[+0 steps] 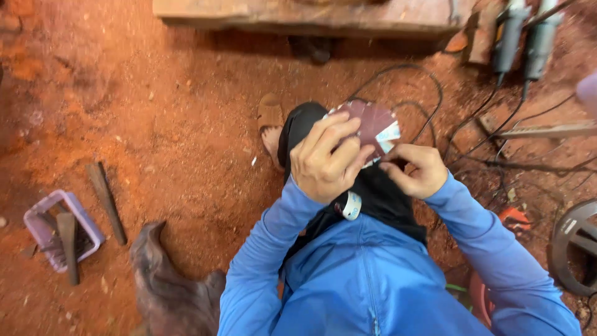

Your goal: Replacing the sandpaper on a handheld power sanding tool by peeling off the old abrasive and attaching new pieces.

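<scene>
My left hand [324,160] grips a dark red sanding disc [373,123] with a pale backing showing at its right edge, held over my lap. My right hand [418,170] pinches the disc's lower right edge with fingertips. A small white roll of tape [351,205] pokes out under my left wrist, resting on my dark trousers. Both arms wear blue sleeves. My sandalled foot [271,124] rests on the reddish dusty floor just left of the hands.
A lilac plastic basket [38,230] with tools sits at the left, a dark file [107,202] beside it. A grey cloth [168,286] lies at bottom left. Two angle grinders [525,37] with cables lie top right, a round metal guard [575,246] at right, a wooden beam [311,15] ahead.
</scene>
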